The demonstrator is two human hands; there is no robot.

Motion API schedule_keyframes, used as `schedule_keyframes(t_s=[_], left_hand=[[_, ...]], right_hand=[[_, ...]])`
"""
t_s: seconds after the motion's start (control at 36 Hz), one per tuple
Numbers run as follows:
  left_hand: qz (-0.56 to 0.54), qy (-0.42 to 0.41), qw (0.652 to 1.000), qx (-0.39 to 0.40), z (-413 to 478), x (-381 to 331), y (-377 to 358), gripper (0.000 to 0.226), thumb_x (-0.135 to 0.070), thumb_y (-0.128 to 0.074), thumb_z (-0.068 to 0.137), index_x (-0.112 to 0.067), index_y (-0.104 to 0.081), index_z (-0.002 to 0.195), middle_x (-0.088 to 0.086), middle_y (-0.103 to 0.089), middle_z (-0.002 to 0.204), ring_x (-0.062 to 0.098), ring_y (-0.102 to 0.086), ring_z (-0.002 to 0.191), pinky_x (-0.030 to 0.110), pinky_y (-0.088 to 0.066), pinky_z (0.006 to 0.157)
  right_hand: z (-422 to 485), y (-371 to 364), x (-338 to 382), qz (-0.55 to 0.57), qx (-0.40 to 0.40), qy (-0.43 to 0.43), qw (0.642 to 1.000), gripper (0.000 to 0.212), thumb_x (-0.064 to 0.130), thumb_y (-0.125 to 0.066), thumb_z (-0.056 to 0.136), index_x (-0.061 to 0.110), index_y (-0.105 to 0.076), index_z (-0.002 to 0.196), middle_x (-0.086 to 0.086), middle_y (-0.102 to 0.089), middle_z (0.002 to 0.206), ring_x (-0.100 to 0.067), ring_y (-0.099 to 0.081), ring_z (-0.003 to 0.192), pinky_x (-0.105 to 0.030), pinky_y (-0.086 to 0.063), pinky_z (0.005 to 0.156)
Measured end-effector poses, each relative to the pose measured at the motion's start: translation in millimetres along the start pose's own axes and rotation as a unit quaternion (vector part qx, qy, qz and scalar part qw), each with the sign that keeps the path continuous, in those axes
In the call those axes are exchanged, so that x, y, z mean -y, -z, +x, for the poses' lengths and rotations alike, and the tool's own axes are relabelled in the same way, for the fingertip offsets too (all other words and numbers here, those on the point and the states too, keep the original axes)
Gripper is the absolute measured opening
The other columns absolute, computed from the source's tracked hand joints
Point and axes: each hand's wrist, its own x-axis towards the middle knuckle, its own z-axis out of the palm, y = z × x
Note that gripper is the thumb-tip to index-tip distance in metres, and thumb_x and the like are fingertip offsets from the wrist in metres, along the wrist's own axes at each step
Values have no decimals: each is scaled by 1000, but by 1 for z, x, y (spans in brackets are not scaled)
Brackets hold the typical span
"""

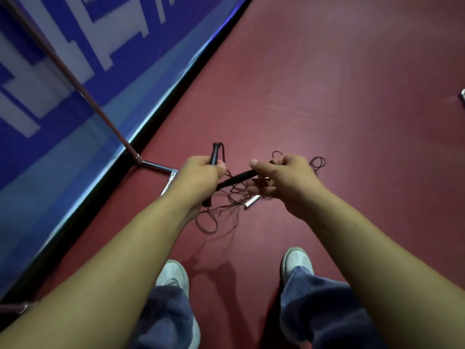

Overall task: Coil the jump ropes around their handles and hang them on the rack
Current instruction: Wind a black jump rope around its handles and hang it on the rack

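Black against the red floor (327,96), one handle (215,156) stands nearly upright, toward 12 o'clock, out of the left hand (198,172), which is clenched round it. The right hand (281,177) pinches the far end of a second handle (236,178), also black, which slants down toward 8 o'clock with its low end close to the left palm. Thin dark cord (226,205) hangs below and between the hands in a loose tangle, and more loops show at 3 o'clock past the right knuckles. None of it looks wound on either handle. A white handle (252,202) shows at 6 o'clock under the right hand, seemingly lying on the floor, so a second rope is probably waiting. The metal rack (75,79) rises toward 10 o'clock from the hands, its foot on the floor beside a blue banner (50,137), and its visible part carries nothing. By my judgement the task is near its start: untangling, coiling and hanging are all left.
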Motion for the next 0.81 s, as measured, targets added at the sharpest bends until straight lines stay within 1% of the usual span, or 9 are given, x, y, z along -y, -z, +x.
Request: schedule_keyframes(t_s=[0.11,0.19,0.31,0.42,0.5,0.58,0.67,0.75,0.81], left_hand=[[-19,5,999,-48,0,-8,7,9,-20,-64,96,-21,-72,91,-2,-66,93,18,-56,87,27,-41,72],[-50,33,996,-61,4,-15,2,13,-19,-62,96,-20,-67,84,2,-57,77,23,-50,75,33,-43,72],[-104,24,990,-89,4,-30,-8,8,-17,-59,97,-15,-66,94,10,-54,77,25,-51,70,32,-43,60],[-135,51,986,-87,4,-34,-19,53,-32,-68,76,-16,-61,125,21,-71,111,35,-70,81,31,-50,60],[-150,56,986,-41,-4,-36,-23,26,-19,-68,93,-17,-61,119,19,-70,93,23,-55,52,26,-43,42],[-157,55,986,-29,-5,-31,-29,17,-13,-63,98,-16,-65,114,12,-68,85,19,-55,49,24,-41,39],[-183,68,981,-10,-8,-30,-37,17,-13,-60,96,-14,-65,112,10,-68,80,20,-58,51,30,-48,48],[-178,85,980,-10,-12,-30,-47,29,-23,-60,73,-25,-66,101,10,-75,102,29,-71,88,52,-60,82],[-190,89,978,-12,-15,-30,-53,30,-21,-57,68,-28,-65,96,7,-75,103,32,-71,98,59,-59,87]], right_hand=[[1,-5,7,134,-11,-47,990,13,-3,-64,97,-8,-52,96,-28,-63,89,-28,-73,68,-36,-66,65],[6,-15,6,198,3,-114,974,3,-9,-56,98,-12,-55,97,-29,-59,99,-31,-72,80,-34,-65,59],[8,-29,8,232,33,-175,956,11,-15,-44,100,-12,-55,100,-26,-59,94,-33,-66,95,-38,-62,68],[9,-33,5,115,137,-219,959,27,-7,-38,99,5,-61,91,-9,-66,71,-15,-60,69,-36,-58,76],[13,-30,1,37,147,-222,963,27,-8,-36,93,10,-56,89,-6,-61,72,-16,-55,61,-38,-48,76],[15,-29,-3,-7,133,-194,972,29,-10,-34,89,13,-52,90,-4,-55,69,-19,-54,61,-38,-48,71],[16,-31,-6,16,107,-167,980,32,-10,-32,85,10,-54,94,-7,-51,72,-23,-51,65,-42,-48,76],[15,-31,-6,39,76,-157,984,35,-6,-37,83,5,-61,105,-16,-59,89,-33,-58,82,-47,-50,82],[17,-28,-9,53,84,-169,981,46,6,-44,73,6,-63,115,-17,-63,99,-33,-62,89,-44,-50,79]])
